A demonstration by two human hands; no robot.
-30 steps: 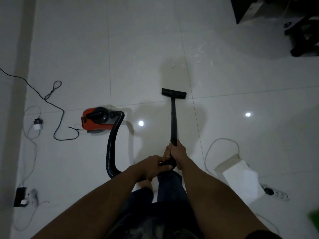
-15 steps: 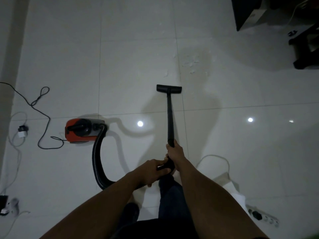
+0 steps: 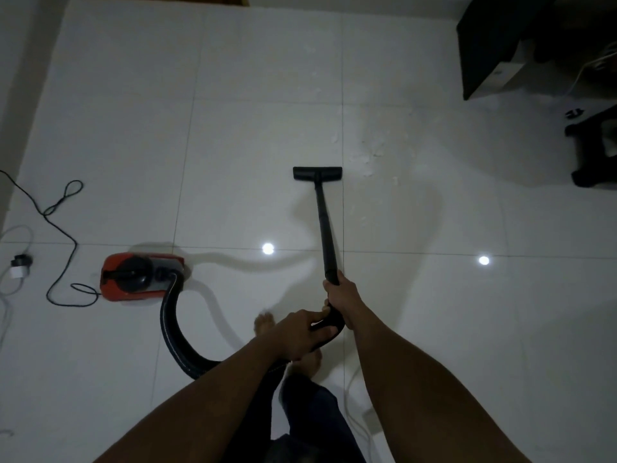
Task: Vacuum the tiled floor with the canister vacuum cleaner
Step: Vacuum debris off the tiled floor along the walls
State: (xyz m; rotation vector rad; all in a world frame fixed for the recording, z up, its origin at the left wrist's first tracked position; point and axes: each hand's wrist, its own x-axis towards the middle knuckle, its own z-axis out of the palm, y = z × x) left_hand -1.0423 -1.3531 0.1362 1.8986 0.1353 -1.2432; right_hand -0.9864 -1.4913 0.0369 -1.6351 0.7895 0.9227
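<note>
Head camera: the right hand (image 3: 340, 297) curls round the near end of the black wand (image 3: 325, 228); the left hand (image 3: 300, 332), just behind it, grips the curved handle (image 3: 334, 320). Ahead of both hands the nozzle (image 3: 317, 173) lies on the tiled floor (image 3: 250, 128), white scraps (image 3: 367, 157) beyond it. Left of the left hand stands the red canister (image 3: 140, 277), its hose (image 3: 170, 335) looping back.

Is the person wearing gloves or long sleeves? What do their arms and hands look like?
No gloves, and no sleeves in view: the left forearm and right forearm are bare. The left hand and right hand show no rings, and neither wrist has a watch or band. Lower down are dark trousers and a bare foot.
</note>
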